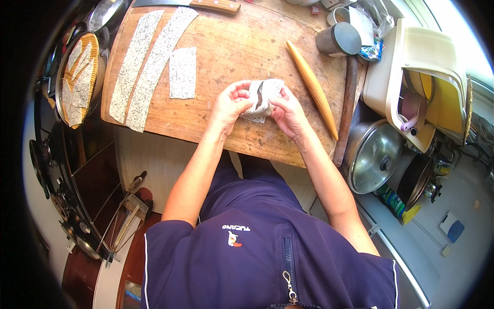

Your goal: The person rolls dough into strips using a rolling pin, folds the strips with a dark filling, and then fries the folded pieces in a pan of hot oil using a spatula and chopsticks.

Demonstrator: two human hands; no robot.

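Note:
Just above the front part of a wooden board (pixel 231 50), my left hand (pixel 231 104) and my right hand (pixel 288 112) hold a piece of speckled dough (pixel 272 89) between them by its two sides. A dark slit or strip shows in its middle; which of these I cannot tell. Left of my hands, a short rectangular speckled piece (pixel 183 73) lies flat on the board beside two long speckled strips (pixel 135 67). A tapered wooden rolling pin (pixel 313 90) rests to the right of my right hand.
A cleaver with a wooden handle (pixel 216 5) lies at the board's far edge. On the right are a dark wooden rod (pixel 347 104), a dark cup (pixel 337 38), a cream plastic container (pixel 382 85) and a lidded pot (pixel 374 156). At left, a pan (pixel 101 77) holds thin cut pieces.

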